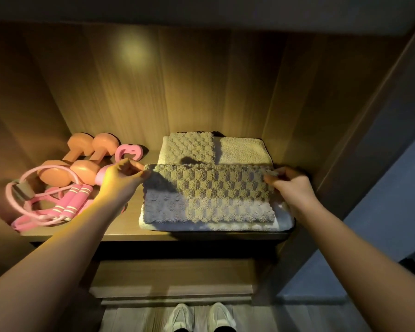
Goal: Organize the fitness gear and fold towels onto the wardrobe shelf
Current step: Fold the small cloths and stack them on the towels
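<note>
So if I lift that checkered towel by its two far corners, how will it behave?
The checkered towel is likely floppy: it sags between the left hand and right hand. Its thick pile suggests easy grip. Probably light, since fingertip pinches hold its edge up.

Grey checkered towel (209,195) on white towel (283,221); pink jump rope (68,204), peach-orange dumbbells (82,152).

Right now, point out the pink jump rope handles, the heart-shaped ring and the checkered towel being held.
pink jump rope handles (72,202), head view, striped grip middle.
heart-shaped ring (128,151), head view, its pink rim.
checkered towel (209,185), head view, middle of raised fold.
</note>
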### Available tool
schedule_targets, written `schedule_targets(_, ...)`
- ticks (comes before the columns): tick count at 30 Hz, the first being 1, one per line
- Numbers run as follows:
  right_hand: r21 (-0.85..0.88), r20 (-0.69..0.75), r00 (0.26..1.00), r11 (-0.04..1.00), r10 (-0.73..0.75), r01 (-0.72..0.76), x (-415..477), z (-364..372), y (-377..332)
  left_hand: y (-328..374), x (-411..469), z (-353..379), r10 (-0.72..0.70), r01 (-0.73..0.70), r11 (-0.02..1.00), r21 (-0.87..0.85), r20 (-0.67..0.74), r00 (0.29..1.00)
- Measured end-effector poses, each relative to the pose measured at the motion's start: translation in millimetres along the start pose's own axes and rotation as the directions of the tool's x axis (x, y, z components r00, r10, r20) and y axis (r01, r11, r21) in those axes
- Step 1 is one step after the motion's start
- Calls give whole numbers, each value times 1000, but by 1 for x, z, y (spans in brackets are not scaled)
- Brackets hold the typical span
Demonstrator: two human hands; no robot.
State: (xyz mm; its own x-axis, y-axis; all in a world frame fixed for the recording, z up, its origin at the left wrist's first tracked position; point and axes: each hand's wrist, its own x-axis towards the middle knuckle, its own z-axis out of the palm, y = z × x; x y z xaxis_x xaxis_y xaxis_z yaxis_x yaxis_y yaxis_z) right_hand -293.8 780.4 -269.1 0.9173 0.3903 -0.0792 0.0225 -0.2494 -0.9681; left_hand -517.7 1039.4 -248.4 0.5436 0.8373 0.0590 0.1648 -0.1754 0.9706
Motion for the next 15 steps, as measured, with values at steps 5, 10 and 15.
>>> schedule_targets(5,11,51,989,990,-142,142,-41,-21,-8,14,-34,-31,92,-114,971,209,113,989)
schedule_targets(10,77,122,977,983,-177,168,-76,-25,-14,22,-66,-41,-34,34,999,0,190,981)
schedule_targets(15,22,-32,963,963,-267,268,-100,-9,-17,18,-81,-18,75,-60,994,89,-173,982)
